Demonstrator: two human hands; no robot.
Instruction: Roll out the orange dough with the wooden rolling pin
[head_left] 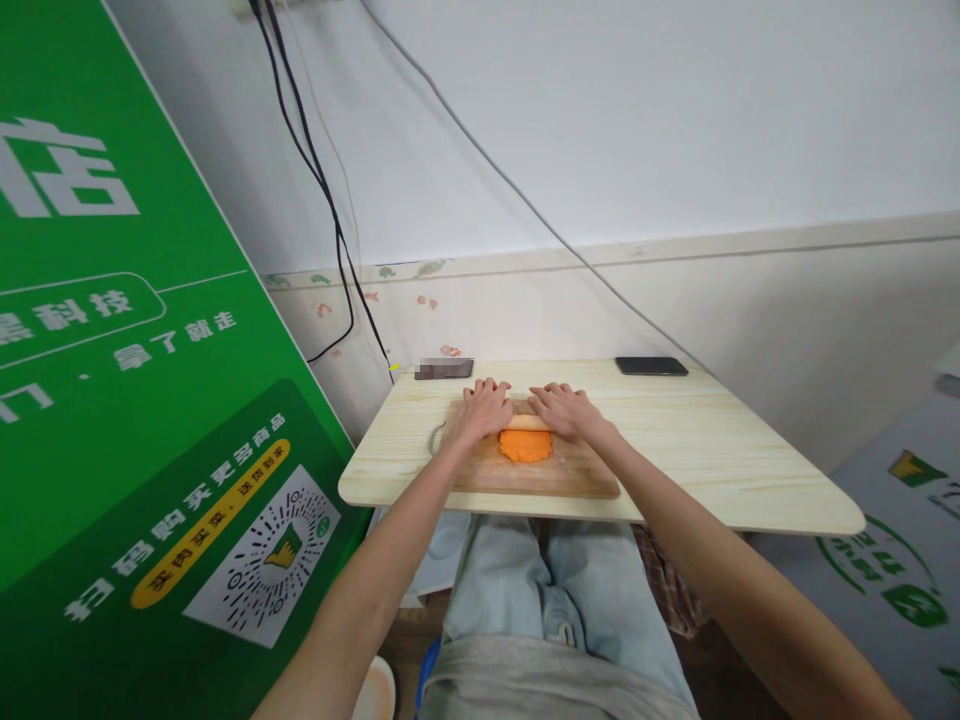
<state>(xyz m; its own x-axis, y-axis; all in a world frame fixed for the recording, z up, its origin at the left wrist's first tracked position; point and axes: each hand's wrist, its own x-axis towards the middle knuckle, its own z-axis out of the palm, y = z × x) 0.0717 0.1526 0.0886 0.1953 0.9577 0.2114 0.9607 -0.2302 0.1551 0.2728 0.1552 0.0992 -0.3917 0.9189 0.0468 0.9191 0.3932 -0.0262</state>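
Observation:
A light wooden rolling pin (529, 423) lies crosswise over the far part of a flattened piece of orange dough (526, 447). My left hand (486, 408) is curled over its left end, and my right hand (564, 408) bends over the right end. Both palms hide the pin's ends. Beneath the dough is a wooden cutting board (555, 483) with a metal ring handle (435, 438) at its left side. The dough has a rough, uneven near edge.
The pale wood table (720, 470) stands against the wall. At its back lie a dark phone (651, 366) on the right and a dark flat device (444, 370) on the left. A green sign panel (172, 400) rises at left; black cables (322, 190) hang behind.

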